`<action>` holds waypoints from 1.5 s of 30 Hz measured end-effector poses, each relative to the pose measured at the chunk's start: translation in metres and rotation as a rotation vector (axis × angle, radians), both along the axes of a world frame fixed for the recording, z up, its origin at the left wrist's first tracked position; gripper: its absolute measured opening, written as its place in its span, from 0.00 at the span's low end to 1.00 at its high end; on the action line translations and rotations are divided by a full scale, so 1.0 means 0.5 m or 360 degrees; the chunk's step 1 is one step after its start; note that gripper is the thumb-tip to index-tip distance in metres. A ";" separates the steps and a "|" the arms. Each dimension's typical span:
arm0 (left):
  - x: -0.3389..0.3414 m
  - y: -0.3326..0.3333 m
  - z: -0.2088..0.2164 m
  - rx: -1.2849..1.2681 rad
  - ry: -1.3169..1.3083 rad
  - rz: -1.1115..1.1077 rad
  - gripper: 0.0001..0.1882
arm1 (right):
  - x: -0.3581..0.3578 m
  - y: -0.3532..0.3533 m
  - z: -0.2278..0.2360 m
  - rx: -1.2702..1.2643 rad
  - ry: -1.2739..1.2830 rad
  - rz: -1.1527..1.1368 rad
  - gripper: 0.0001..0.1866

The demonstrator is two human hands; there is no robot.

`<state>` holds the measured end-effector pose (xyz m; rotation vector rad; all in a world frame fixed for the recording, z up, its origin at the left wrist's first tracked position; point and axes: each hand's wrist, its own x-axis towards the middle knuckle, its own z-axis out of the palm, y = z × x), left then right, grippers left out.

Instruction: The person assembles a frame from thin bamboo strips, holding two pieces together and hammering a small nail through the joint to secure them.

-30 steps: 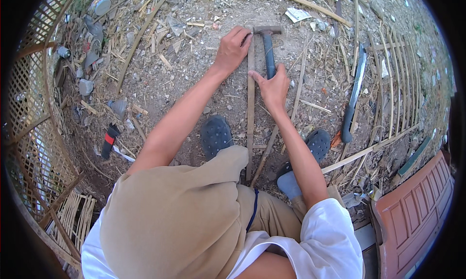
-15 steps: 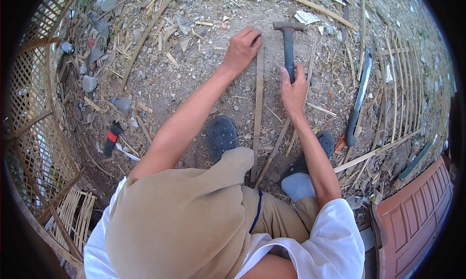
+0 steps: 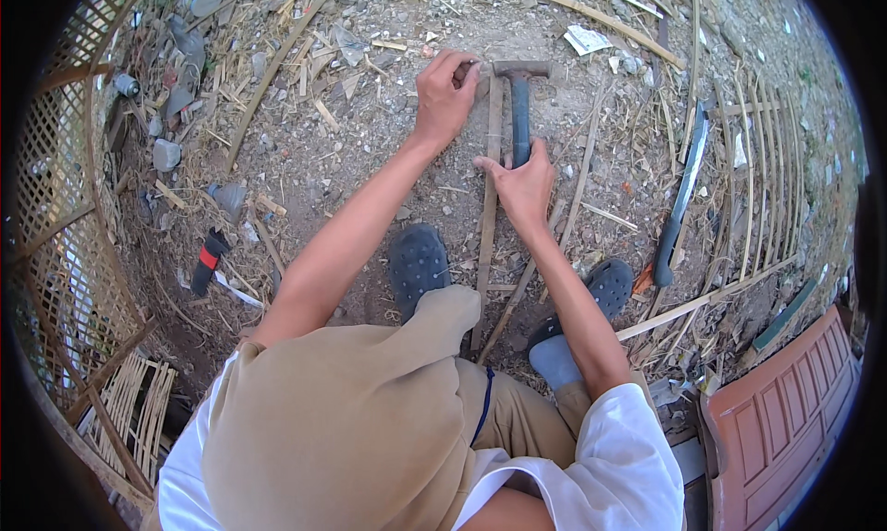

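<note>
My right hand [image 3: 527, 191] is wrapped round the blue-grey handle of a hammer [image 3: 520, 115], with the metal head at the far end. The head overlaps the far end of a long, flat wooden strip [image 3: 491, 180] that lies on the ground and runs back toward my feet. Just left of that end, my left hand [image 3: 445, 95] is closed, thumb and fingers curled together. Whatever may be between those fingertips is hidden or too small to name.
A long-bladed machete [image 3: 684, 194] lies to the right, beside a slatted wooden frame [image 3: 767, 180]. A bamboo lattice [image 3: 69, 161] stands at the left. Near it lies a black-and-red object [image 3: 210, 261]. A brown moulded panel [image 3: 785, 420] sits at lower right. Slats and debris litter the ground.
The hammer and my right hand have shifted left, bringing the head over the strip's end. My left hand has drawn slightly left, off that end, its fingers still curled.
</note>
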<state>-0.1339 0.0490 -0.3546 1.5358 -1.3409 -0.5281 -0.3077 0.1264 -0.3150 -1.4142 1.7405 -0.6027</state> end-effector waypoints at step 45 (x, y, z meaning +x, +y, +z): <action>0.024 0.056 -0.015 -0.0183 -0.0612 -0.0349 0.10 | 0.041 -0.044 -0.019 -0.0362 0.0131 0.0093 0.28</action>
